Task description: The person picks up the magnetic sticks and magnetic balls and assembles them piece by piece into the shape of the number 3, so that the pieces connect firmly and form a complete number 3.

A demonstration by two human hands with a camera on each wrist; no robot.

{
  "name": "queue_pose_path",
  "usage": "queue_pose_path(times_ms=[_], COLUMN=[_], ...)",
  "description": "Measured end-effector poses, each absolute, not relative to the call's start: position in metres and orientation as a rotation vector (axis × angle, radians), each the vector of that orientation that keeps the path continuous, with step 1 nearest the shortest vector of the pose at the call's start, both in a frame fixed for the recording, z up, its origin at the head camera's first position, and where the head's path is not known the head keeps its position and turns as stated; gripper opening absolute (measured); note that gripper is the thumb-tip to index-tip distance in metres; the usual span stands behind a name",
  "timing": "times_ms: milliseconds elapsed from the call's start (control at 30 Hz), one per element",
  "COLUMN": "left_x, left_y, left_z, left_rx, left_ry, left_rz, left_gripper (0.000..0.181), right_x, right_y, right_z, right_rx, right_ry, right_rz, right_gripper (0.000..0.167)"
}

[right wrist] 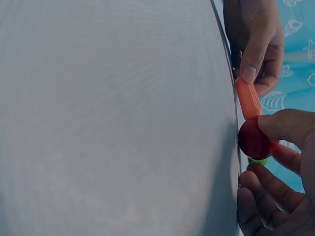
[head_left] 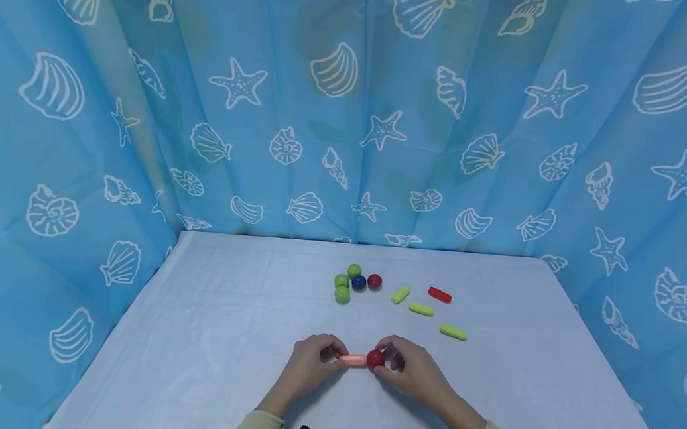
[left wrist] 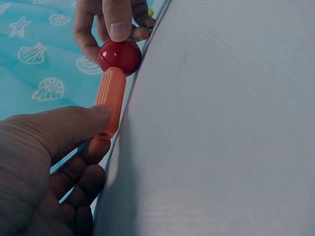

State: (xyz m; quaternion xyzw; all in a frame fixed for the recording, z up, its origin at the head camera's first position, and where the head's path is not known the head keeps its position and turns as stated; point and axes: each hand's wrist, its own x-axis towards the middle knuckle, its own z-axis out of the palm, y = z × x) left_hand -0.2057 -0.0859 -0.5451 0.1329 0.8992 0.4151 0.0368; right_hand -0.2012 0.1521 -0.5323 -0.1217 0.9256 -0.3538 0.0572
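Note:
Between thumb and fingers, my left hand [head_left: 315, 363] pinches one end of an orange ribbed rod [left wrist: 112, 96]. My right hand [head_left: 413, 372] pinches a glossy dark red ball [head_left: 375, 358]. The rod's free end meets the ball, and the two line up left to right above the near part of the table. Both wrist views show this contact, in the right wrist view with the rod [right wrist: 248, 99] above the ball [right wrist: 256, 138]. Whether the rod's tip sits inside the ball or only against it, I cannot tell.
Farther back on the white table [head_left: 224, 299] lie several green balls [head_left: 342, 295], a dark blue ball [head_left: 359, 283] and another red ball [head_left: 374, 282]. To their right are three yellow-green rods [head_left: 421, 309] and a red rod [head_left: 439, 295]. A blue shell-print curtain [head_left: 334, 174] hangs behind.

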Motion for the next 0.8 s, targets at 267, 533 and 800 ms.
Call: queue_pose_path(times_ms=[267,533,800], left_x=[-0.206,-0.209,-0.217], left_y=[-0.086,-0.086,-0.091], left_z=[-0.545,-0.546,-0.541], left_rx=[0.402,0.360,0.311], left_ry=[2.759,2.713,2.709], left_rz=[1.289,1.336,1.411], left_gripper=[0.016,0.026,0.032], right_x=[-0.201,-0.202,-0.201], right_y=[0.156,0.156,0.156], right_z=[-0.533,-0.533,-0.532], right_rx=[-0.411,-0.429,-0.442], right_ry=[2.797,2.802,2.786], right_rz=[-1.104,-1.093,-1.107], right_gripper=[0.036,0.032,0.031])
